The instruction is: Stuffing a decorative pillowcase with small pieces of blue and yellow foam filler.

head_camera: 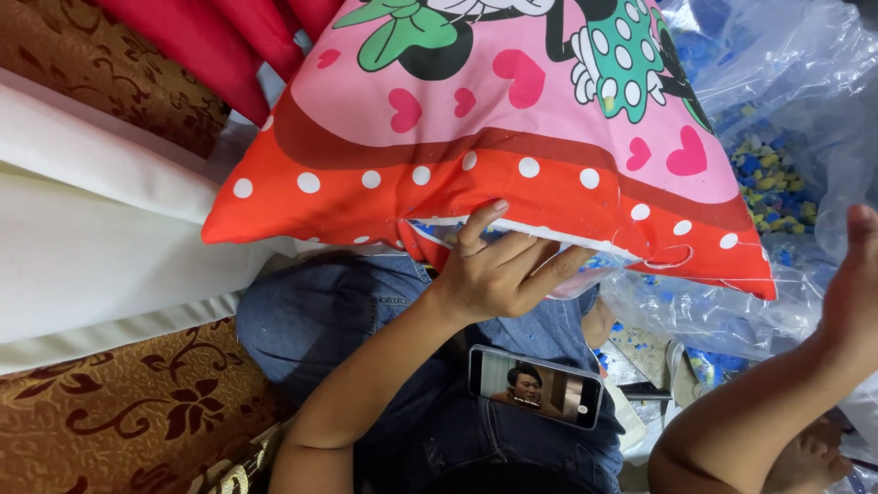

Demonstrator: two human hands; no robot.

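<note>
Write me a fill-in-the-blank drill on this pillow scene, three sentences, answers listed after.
1. The left hand grips the open edge of the pink and red cartoon-print pillow, whose red band carries white ____.
2. A black smartphone lies on the person's lap, on blue ____ trousers.
3. The right hand is at the clear plastic bag of blue and yellow ____ scraps.

Missing words: dots; denim; foam
</note>
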